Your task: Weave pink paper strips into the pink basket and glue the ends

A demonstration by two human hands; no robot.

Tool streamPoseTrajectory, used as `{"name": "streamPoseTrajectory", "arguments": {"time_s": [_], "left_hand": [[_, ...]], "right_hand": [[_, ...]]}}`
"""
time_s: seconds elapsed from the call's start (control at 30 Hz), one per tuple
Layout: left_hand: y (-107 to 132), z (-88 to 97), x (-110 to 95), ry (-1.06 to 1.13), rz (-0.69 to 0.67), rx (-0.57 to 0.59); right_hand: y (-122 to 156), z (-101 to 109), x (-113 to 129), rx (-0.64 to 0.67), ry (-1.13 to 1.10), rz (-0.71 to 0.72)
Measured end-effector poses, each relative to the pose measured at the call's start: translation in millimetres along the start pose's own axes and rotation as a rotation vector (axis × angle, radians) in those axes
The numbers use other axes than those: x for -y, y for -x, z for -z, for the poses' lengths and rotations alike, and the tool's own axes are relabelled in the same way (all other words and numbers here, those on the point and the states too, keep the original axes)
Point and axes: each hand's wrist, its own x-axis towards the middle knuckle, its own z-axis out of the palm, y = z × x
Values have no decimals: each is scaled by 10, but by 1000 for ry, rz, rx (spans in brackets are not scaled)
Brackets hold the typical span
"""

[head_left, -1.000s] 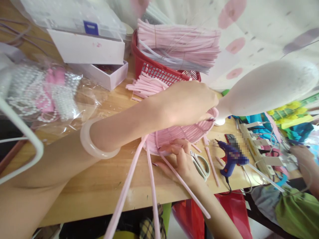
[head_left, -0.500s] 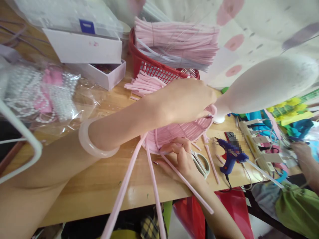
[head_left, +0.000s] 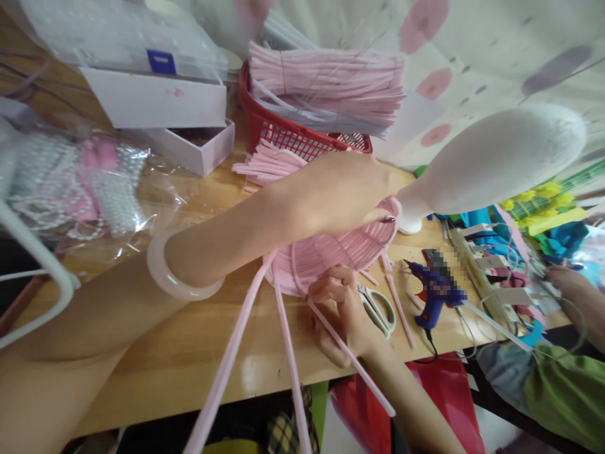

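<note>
Left hand [head_left: 352, 189] grips a pink woven piece [head_left: 335, 255], right hand [head_left: 339, 318] pinches a pink strand [head_left: 373, 386]; any lettering on the glue gun [head_left: 431, 301] is blurred

Far left: clear plastic case [head_left: 118, 41], blue latch [head_left: 161, 62], resting on a white box [head_left: 155, 98]; open box [head_left: 215, 151] just below. Left: clear bag [head_left: 165, 202] with strands of white beads [head_left: 116, 189]. Far centre: red basket [head_left: 255, 116]. Far right: white rounded form [head_left: 505, 161], narrow-necked; spotted curtain [head_left: 463, 38] behind. Right: blue glue gun [head_left: 432, 296] lying beside power strip [head_left: 477, 271], plugs fitted. Near right: glossy red item [head_left: 439, 384] below table level.
</note>
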Motion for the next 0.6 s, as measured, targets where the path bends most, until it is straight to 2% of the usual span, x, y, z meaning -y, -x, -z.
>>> {"name": "streamPoseTrajectory", "arguments": {"time_s": [0.1, 0.27, 0.4, 0.53, 0.6], "left_hand": [[-1, 12, -11, -57, -54, 46], [-19, 44, -17, -146, -94, 67], [-24, 53, 8, -154, -107, 48], [-21, 57, 19, -169, -97, 58], [-21, 55, 21, -161, -103, 63]], "right_hand": [[52, 4, -56, -55, -104, -26], [106, -84, -150, -366, -269, -235], [36, -141, -199, -501, -388, -315], [-78, -129, -201, -668, -449, -393], [-118, -110, -171, -708, -477, -438]]}}
